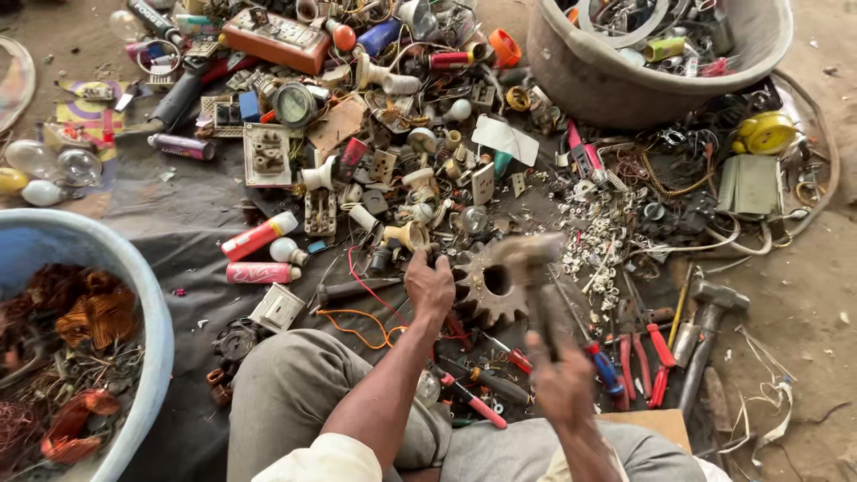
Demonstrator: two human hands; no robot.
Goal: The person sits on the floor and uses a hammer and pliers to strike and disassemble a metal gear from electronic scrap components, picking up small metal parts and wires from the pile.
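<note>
Two bare hands work over a dark cloth (pixel 178 223) strewn with scrap. The right hand (pixel 562 379) is closed tight around the handle of a hammer (pixel 528 268), whose head is blurred, raised above a rusty toothed gear (pixel 486 290) lying flat on the cloth. The left hand (pixel 430 284) is curled, knuckles up, pressed down just left of the gear; whatever small piece it pinches is hidden under the fingers, so I cannot tell what it holds. An orange wire (pixel 357 328) loops on the cloth near the left wrist, and a thin red wire (pixel 361 277) runs beside it.

Right of the hammer lie red-handled pliers (pixel 647 357), a blue-handled screwdriver (pixel 605 366) and a second hammer (pixel 710 326) with a steel head, resting near the cloth's right edge. A scatter of small white fragments (pixel 598 241) sits just beyond them. Far right stands a grey tub (pixel 607 85) of mixed metal parts, with a yellow round casing (pixel 765 132) beside it. At the near left, a blue basin (pixel 134 295) holds coils of copper wire (pixel 89 317). Left of the hands lie two red-and-white cylinders (pixel 259 254) and a white switch plate (pixel 277 308). Clear glass bulbs (pixel 54 162) rest at the far left edge.
</note>
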